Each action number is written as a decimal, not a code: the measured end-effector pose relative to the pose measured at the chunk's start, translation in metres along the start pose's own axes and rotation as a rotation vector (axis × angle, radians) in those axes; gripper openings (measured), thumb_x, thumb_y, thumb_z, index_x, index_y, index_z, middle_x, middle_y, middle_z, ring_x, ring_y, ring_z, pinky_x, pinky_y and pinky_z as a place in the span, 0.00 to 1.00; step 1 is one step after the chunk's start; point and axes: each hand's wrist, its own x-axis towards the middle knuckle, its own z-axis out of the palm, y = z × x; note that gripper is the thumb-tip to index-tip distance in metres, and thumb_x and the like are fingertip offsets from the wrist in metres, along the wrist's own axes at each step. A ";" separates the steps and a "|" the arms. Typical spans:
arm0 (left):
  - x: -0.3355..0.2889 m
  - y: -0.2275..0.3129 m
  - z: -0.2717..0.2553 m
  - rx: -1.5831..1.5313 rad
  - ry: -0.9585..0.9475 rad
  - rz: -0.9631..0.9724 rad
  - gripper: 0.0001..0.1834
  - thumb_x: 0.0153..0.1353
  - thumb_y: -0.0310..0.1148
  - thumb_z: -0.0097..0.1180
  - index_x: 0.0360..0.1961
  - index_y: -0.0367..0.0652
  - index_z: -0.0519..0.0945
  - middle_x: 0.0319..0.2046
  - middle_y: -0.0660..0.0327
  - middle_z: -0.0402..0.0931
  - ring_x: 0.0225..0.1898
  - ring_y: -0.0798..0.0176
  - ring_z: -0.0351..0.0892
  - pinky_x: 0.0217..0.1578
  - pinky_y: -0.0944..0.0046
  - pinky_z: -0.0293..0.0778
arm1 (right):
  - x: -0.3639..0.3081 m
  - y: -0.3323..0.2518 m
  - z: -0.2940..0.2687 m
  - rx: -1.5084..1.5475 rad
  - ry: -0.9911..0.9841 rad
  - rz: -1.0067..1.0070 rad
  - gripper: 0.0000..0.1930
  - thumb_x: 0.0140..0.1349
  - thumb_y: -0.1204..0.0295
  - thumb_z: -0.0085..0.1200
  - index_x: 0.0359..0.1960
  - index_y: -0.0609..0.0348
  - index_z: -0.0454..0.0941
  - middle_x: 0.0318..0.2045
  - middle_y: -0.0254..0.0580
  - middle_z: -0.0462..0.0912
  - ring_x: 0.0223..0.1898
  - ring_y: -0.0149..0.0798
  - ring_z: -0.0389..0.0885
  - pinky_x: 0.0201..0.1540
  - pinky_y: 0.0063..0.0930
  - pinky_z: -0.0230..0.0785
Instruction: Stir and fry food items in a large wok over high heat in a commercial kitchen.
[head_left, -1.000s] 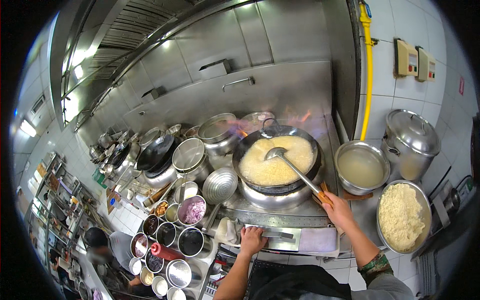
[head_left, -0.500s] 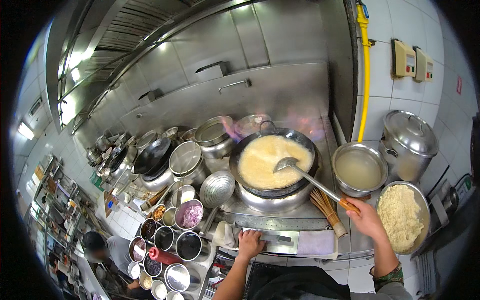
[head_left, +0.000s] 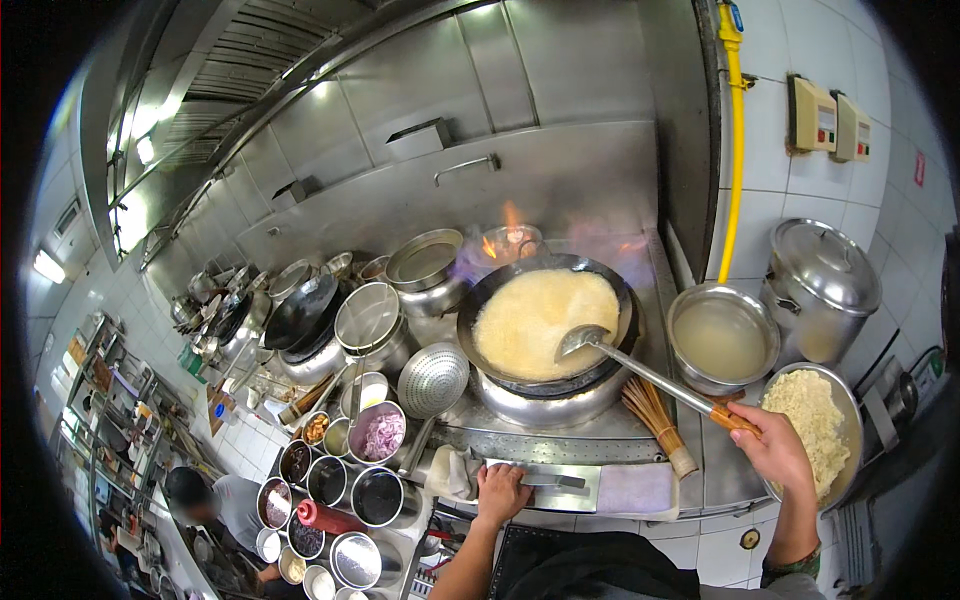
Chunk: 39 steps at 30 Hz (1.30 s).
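My right hand [head_left: 772,448] is closed round the wooden handle of a long steel wok spatula [head_left: 655,375]. The spatula's head dips at the right side of a pale yellow, frothy mixture [head_left: 540,315] in a black wok [head_left: 478,365] on the stove. My left hand [head_left: 502,490] lies palm down with fingers spread on the stove's front edge. Beside it are a flat steel panel with a dark bar [head_left: 556,481] and a bunched cloth [head_left: 450,473]. A steel bowl of pale crumbly stuff [head_left: 808,420] sits beyond my right hand, which partly covers it.
Flames [head_left: 512,228] rise behind the wok. A bowl of cloudy liquid [head_left: 722,335], a lidded pot [head_left: 822,285] and a bamboo brush [head_left: 658,420] stand to the right. On the left are a perforated ladle [head_left: 434,380], chopped onion [head_left: 382,436], a red bottle [head_left: 328,516] and a person [head_left: 235,510].
My right hand has shifted right and slightly down, drawing the spatula toward the wok's right side. Orange flames now show behind the wok. My left hand stays in place.
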 end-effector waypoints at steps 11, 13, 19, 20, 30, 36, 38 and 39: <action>0.000 -0.001 0.004 0.007 0.015 0.000 0.18 0.54 0.45 0.65 0.45 0.51 0.82 0.44 0.61 0.78 0.56 0.53 0.73 0.64 0.38 0.58 | 0.025 0.034 0.070 0.048 0.042 -0.032 0.21 0.63 0.73 0.60 0.58 0.65 0.77 0.42 0.54 0.87 0.41 0.43 0.87 0.47 0.32 0.76; 0.001 0.001 0.001 -0.033 0.017 0.001 0.18 0.54 0.44 0.65 0.44 0.50 0.82 0.44 0.61 0.78 0.56 0.53 0.73 0.64 0.37 0.58 | 0.032 0.030 0.080 0.026 0.085 -0.076 0.20 0.63 0.69 0.60 0.56 0.60 0.79 0.43 0.60 0.85 0.43 0.59 0.85 0.48 0.42 0.76; 0.003 0.003 -0.003 -0.028 -0.015 -0.013 0.18 0.53 0.43 0.65 0.44 0.51 0.82 0.42 0.60 0.77 0.56 0.53 0.73 0.63 0.37 0.58 | 0.051 0.038 0.117 -0.044 0.048 -0.058 0.22 0.64 0.65 0.58 0.59 0.57 0.77 0.43 0.60 0.84 0.43 0.61 0.83 0.48 0.48 0.75; 0.003 0.003 -0.003 -0.026 -0.015 -0.017 0.18 0.53 0.43 0.65 0.44 0.51 0.82 0.42 0.60 0.77 0.56 0.53 0.73 0.63 0.37 0.58 | 0.054 0.037 0.122 -0.042 0.045 -0.060 0.22 0.64 0.65 0.58 0.59 0.57 0.77 0.43 0.60 0.84 0.43 0.61 0.83 0.48 0.48 0.75; 0.002 0.006 -0.005 0.010 -0.057 -0.013 0.19 0.54 0.45 0.63 0.47 0.53 0.81 0.45 0.60 0.77 0.57 0.51 0.72 0.64 0.37 0.58 | 0.084 0.033 0.156 -0.038 0.033 -0.013 0.22 0.66 0.65 0.56 0.61 0.55 0.75 0.48 0.59 0.83 0.48 0.61 0.81 0.51 0.49 0.73; 0.003 0.003 -0.004 0.021 -0.050 -0.002 0.20 0.55 0.45 0.64 0.48 0.52 0.80 0.47 0.59 0.77 0.58 0.51 0.71 0.65 0.36 0.57 | 0.107 0.041 0.193 -0.020 0.065 -0.116 0.23 0.68 0.65 0.54 0.63 0.56 0.73 0.51 0.60 0.82 0.51 0.60 0.80 0.53 0.48 0.73; 0.000 0.003 -0.002 0.018 -0.038 0.002 0.21 0.55 0.45 0.64 0.49 0.52 0.79 0.47 0.59 0.77 0.58 0.51 0.72 0.65 0.36 0.58 | 0.115 0.036 0.202 0.014 0.054 -0.123 0.24 0.68 0.64 0.53 0.65 0.55 0.71 0.51 0.60 0.82 0.51 0.60 0.80 0.53 0.48 0.73; -0.001 0.002 -0.001 0.016 -0.032 0.002 0.21 0.55 0.45 0.64 0.48 0.52 0.80 0.47 0.60 0.77 0.57 0.51 0.72 0.64 0.36 0.58 | 0.119 0.036 0.207 0.013 0.053 -0.124 0.24 0.68 0.64 0.53 0.65 0.55 0.71 0.51 0.60 0.82 0.51 0.60 0.80 0.53 0.48 0.73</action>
